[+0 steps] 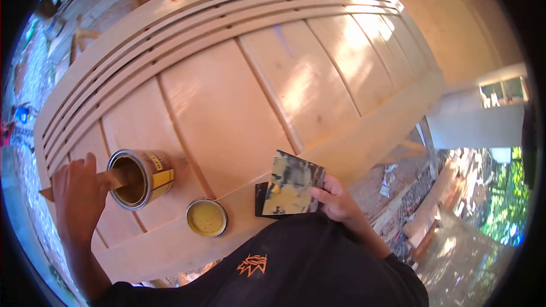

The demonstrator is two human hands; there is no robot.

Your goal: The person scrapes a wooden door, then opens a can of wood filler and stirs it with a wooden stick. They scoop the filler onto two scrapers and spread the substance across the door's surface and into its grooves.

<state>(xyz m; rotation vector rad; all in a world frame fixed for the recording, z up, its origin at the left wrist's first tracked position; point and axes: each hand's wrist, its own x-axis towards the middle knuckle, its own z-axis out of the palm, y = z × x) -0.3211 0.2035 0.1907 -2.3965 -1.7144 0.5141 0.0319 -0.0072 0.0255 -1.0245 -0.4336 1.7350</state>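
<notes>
My left hand (79,196) is closed around a flat wooden stick (120,178), whose far end reaches into the mouth of an open can (156,171) with a yellow label. The can stands on a pale wooden door-like panel (222,119). Beside it lies the round lid (206,218), its inside coated in yellowish paste. In front of my body, my right hand (336,198) grips a square putty spreader (293,185) by its right edge, thumb on top. Yellowish filler and dark smears cover the spreader's face. A black flat piece (261,199) shows partly from behind it.
Long slats (216,17) run along the panel's far side, and grooves divide its boards. Sunlight patches fall on its right part. Scrap wood (435,222) lies on the ground at right, near a grey sheet (455,258). A pale board (472,17) stands at upper right.
</notes>
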